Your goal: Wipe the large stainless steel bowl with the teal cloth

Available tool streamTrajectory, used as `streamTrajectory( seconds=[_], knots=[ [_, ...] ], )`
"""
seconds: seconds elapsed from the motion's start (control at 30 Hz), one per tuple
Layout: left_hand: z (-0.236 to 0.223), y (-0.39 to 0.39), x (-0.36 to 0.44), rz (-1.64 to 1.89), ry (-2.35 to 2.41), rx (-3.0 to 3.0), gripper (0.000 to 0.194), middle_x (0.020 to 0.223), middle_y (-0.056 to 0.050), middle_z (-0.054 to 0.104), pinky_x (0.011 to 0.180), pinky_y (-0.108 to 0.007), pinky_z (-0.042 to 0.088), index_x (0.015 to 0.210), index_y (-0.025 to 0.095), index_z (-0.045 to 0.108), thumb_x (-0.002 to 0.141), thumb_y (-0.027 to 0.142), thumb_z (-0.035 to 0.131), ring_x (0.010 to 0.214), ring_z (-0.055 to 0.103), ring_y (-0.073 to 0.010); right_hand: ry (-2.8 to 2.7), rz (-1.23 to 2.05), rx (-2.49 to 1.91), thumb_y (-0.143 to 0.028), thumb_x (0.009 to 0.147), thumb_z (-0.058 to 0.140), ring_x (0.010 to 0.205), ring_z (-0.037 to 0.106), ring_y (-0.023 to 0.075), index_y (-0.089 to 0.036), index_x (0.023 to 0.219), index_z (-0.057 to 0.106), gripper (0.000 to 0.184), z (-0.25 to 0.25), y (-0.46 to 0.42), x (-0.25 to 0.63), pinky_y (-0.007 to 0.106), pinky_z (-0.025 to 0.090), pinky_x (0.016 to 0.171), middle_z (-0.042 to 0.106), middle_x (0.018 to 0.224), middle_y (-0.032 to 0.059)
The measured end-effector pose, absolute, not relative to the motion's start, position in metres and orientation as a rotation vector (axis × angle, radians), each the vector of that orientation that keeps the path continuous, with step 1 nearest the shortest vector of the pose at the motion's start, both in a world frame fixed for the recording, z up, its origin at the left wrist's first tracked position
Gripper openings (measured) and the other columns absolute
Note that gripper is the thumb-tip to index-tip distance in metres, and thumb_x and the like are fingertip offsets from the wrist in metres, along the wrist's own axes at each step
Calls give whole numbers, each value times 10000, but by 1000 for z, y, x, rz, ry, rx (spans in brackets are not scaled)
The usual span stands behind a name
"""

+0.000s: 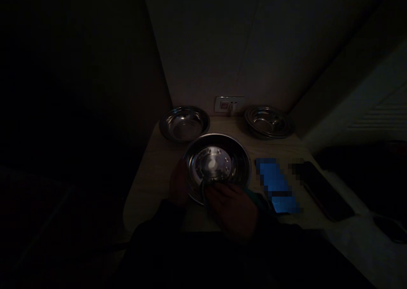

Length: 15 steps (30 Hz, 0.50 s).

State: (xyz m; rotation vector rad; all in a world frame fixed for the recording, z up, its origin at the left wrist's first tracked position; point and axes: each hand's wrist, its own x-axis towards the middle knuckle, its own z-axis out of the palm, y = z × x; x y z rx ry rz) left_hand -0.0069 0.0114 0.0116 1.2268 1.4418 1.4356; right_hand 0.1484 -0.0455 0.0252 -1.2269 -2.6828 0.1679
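Note:
In dim light, a shiny steel bowl [237,153] stands on a small wooden table. My left hand [178,185] grips its left rim, with the fingers partly lost in shadow. Over the near rim, my right hand [232,210] presses a dark greenish cloth [259,198] against the inside of the bowl. The fingers of that hand lie close together, and much of the cloth is hidden under them.
A second steel bowl [184,123] sits at the back left of the table [144,195], and stacked steel bowls [269,121] at the back right. A lit phone [276,183] and a dark slab-shaped object [327,191] lie on the right. Behind is a wall socket [224,104] with something plugged in.

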Motion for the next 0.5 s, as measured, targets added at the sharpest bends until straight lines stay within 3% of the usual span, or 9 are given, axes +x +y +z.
streamTrajectory(
  seconds=[0.2,0.5],
  knots=[
    [5,13,-13,1432,1526,1183,240,870,-49,697,864,-339,469,834,187,643,830,328,449,875,621,-215,-2485,94,-1282,-224,894,477,1144,499,285,-73,1257,514,395,12,-41,112,449,446,897,576,1268,126],
    [5,15,-12,1476,1422,1136,353,788,-47,685,753,-320,493,773,180,637,827,460,429,771,620,-196,-2533,39,-1141,-210,894,460,1083,547,248,-98,1238,531,368,13,-43,138,411,449,884,626,1200,116]
  ],
)
